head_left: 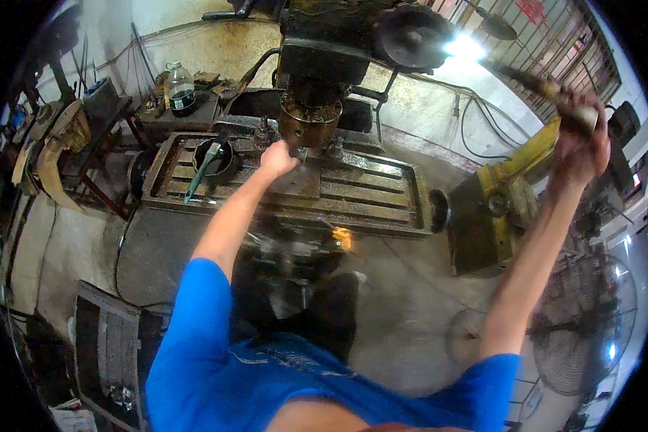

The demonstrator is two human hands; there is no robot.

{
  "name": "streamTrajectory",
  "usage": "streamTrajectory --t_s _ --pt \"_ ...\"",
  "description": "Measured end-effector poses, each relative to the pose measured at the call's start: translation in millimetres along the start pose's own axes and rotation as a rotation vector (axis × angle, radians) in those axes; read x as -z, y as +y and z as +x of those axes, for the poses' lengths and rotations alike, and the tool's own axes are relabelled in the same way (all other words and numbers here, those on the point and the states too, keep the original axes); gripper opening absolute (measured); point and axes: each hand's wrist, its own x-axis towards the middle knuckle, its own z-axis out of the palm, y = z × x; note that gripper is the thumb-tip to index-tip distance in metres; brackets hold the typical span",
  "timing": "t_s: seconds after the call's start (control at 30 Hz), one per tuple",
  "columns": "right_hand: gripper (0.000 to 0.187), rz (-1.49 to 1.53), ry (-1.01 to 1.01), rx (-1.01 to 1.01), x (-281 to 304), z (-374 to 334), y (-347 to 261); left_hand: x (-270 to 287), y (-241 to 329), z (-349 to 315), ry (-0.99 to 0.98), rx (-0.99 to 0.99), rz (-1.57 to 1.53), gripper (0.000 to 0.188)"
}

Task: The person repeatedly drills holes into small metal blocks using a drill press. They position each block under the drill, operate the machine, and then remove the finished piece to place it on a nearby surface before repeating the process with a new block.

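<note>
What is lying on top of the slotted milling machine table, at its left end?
A dark bowl sits there, with a green-handled paintbrush across it. The bowl covers the table beneath it, and its bottom is too dark to make out. The left hand hides what is behind it.

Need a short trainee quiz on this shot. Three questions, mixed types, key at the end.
1. Which hand holds the raised, long bar-like object?

2. True or false: the left hand is nearer to the brown metal cylinder than the right hand is.

3. Where is the green-handled brush?
A) on the floor
B) at the round dark pan on the slotted table
C) inside the plastic jug

Key: 1. The right hand. 2. True. 3. B.
</note>
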Motion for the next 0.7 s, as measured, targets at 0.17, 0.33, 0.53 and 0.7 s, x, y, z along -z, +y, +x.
streamTrajectory --t_s 0.17,0.33,0.53,0.7 --pt "0.043 -0.090 0.163 0.089 -37.2 -100.3 17.3 -15.8 -23.7 9.1 0.062 -0.005 -0.116 0.045" --pt "0.044 -0.187 0.249 0.065 -51.9 -143.7 16.4 -13.6 -12.8 5.3 0.084 -0.036 -0.118 0.046" --pt "0.045 -0.200 0.287 0.048 -64.0 -159.7 19.0 -3.4 -7.5 3.7 0.000 0.011 -0.078 0.041" --pt "0.040 -0.113 0.295 0.063 -66.3 -161.5 21.7 8.9 -8.3 -20.1 0.062 -0.108 0.074 0.035"
